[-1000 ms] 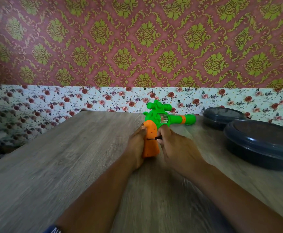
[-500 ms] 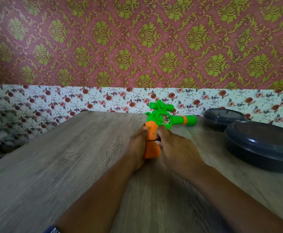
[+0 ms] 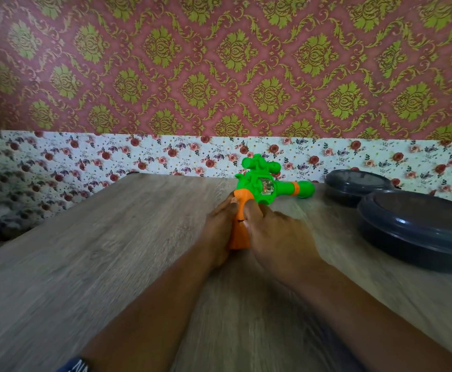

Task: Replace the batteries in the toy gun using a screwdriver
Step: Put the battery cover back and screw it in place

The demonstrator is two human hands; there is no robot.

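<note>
A toy gun with a green body and an orange grip lies on the wooden table, its barrel pointing right. My left hand lies along the left side of the grip with its fingers stretched forward and a fingertip on the grip's top. From the right, my right hand presses against the grip with curled fingers, the thumb on its face. At that thumb's tip sits a small dark spot; I cannot tell what it is. No screwdriver or batteries show plainly.
Two dark round lidded containers stand at the right, a large one near the table edge and a smaller one behind it by the wall. Floral wallpaper backs the table. Bare wood lies to the left and in front.
Both hands stay at the orange grip. The dark mark by my right thumb looks shorter than a second ago; the gun has barely shifted.
</note>
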